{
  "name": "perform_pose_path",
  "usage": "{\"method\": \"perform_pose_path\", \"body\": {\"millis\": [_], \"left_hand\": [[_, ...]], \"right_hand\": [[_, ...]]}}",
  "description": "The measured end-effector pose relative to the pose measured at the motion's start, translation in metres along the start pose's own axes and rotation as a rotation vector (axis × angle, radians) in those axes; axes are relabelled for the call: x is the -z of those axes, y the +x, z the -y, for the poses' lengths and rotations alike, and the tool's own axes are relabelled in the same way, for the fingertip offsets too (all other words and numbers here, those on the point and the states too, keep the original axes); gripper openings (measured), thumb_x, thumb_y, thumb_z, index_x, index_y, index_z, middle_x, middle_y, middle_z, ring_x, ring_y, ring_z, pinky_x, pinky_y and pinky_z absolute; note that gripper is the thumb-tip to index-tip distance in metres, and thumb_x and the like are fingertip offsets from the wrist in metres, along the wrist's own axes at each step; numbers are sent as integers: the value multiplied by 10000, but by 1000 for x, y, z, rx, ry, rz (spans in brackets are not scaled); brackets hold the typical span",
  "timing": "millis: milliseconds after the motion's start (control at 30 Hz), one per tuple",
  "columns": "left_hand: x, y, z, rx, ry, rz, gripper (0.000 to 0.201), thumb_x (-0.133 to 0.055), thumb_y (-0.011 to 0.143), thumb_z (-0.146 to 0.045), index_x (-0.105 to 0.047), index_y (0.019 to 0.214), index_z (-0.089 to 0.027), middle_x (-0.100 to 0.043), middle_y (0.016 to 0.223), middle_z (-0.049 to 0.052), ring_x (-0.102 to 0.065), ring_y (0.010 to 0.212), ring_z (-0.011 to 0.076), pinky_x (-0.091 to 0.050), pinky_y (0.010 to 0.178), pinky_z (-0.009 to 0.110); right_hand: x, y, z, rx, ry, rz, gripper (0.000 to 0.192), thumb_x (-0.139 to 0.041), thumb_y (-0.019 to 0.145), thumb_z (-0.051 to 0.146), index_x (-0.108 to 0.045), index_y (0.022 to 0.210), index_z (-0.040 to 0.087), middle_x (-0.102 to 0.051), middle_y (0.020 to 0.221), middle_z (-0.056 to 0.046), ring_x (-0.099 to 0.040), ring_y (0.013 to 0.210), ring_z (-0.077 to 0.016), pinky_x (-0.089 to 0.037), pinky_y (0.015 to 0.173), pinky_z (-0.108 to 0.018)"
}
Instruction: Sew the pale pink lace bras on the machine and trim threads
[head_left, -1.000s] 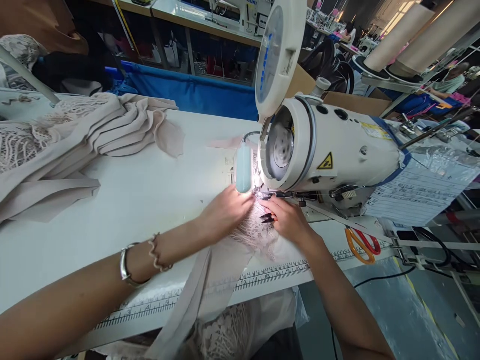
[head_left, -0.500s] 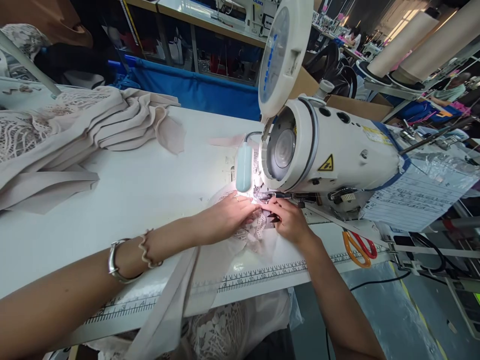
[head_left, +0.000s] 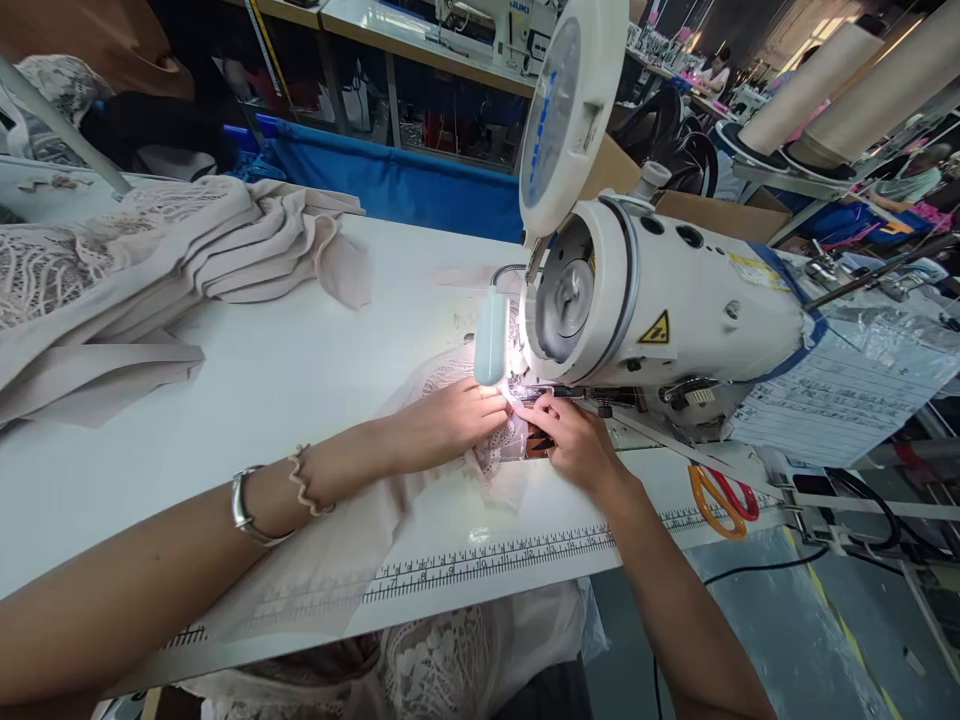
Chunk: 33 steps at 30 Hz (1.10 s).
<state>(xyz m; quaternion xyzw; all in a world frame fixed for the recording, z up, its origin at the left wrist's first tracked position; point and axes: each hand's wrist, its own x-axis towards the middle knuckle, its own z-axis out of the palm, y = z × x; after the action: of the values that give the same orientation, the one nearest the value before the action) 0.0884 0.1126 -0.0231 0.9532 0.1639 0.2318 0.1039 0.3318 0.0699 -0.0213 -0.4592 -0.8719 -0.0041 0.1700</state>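
Note:
Pale pink lace fabric (head_left: 491, 455) lies under the needle area of a white sewing machine (head_left: 675, 290), lit by a small lamp (head_left: 490, 338). My left hand (head_left: 454, 425), with bracelets at the wrist, rests flat on the lace left of the needle area, fingers stretched forward. On the other side, my right hand (head_left: 574, 440) pinches the lace's edge between thumb and forefinger, close to the presser area. Something dark and pointed shows under the right fingers; I cannot make out what it is. The needle itself is hidden by glare and the lamp.
A stack of beige lace-trimmed pieces (head_left: 247, 245) lies at the table's left. Orange and red handled scissors (head_left: 720, 498) sit by the right front edge. A measuring tape (head_left: 480, 565) runs along the front edge. A round magnifier-like cover (head_left: 574, 115) stands above the machine head.
The lace has shifted left and away from me, and the long beige strip no longer hangs over the front edge. My left hand has flattened onto the fabric; the right stays near the needle area.

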Motion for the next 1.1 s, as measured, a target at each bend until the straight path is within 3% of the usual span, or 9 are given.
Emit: {"method": "perform_pose_path", "body": {"millis": [100,233,433,567,767,1000,1100], "left_hand": [[1,-1,-2,-11,39,6,296,-375,995,-40,-616,1105,-173,-672,940,78,-602,825,188,-481,730,323],[5,-1,-3,30,124,47,332,-408,961,-19,-591,1189,-176,-665,973,90,-604,832,195,-463,656,312],[2,1,-8,96,194,31,309,-364,982,-42,-610,1139,-142,-670,1054,130,-602,863,214,-459,670,341],[3,2,-9,35,186,34,307,-384,962,-7,-640,1046,-155,-684,982,102,-580,813,199,-418,660,331],[5,2,-9,53,244,60,360,-439,915,18,-646,1142,-169,-679,949,79,-540,757,193,-331,595,311],[-1,2,-15,142,336,89,269,-424,1035,-148,-609,1230,-144,-659,1026,125,-530,769,207,-328,579,318],[-1,3,-16,118,335,46,271,-403,1028,-114,-632,1170,-139,-662,1026,128,-550,813,217,-382,623,334]], "right_hand": [[1,-1,-1,38,14,-45,525,-440,757,-47,-766,1060,234,-694,932,-40,-622,806,-145,-449,581,-210],[0,-1,-1,17,69,-33,533,-432,794,-31,-760,1114,242,-699,932,-45,-626,803,-157,-491,621,-232],[-5,-1,-2,-35,46,-1,530,-469,815,-5,-720,1205,250,-718,1010,-40,-638,823,-161,-499,630,-239],[-5,-1,-2,-6,22,-20,456,-484,849,5,-728,1166,224,-715,995,-46,-632,812,-156,-468,597,-234],[-4,0,0,-16,-2,-21,443,-523,847,5,-721,1164,242,-710,966,-29,-632,794,-147,-422,536,-229],[-3,0,0,-17,-5,-25,345,-541,866,39,-732,1077,232,-704,928,-27,-624,771,-144,-401,504,-226],[-3,0,-1,27,-7,-58,381,-493,857,-4,-737,1035,228,-697,900,-30,-614,760,-144,-422,545,-225]]}}
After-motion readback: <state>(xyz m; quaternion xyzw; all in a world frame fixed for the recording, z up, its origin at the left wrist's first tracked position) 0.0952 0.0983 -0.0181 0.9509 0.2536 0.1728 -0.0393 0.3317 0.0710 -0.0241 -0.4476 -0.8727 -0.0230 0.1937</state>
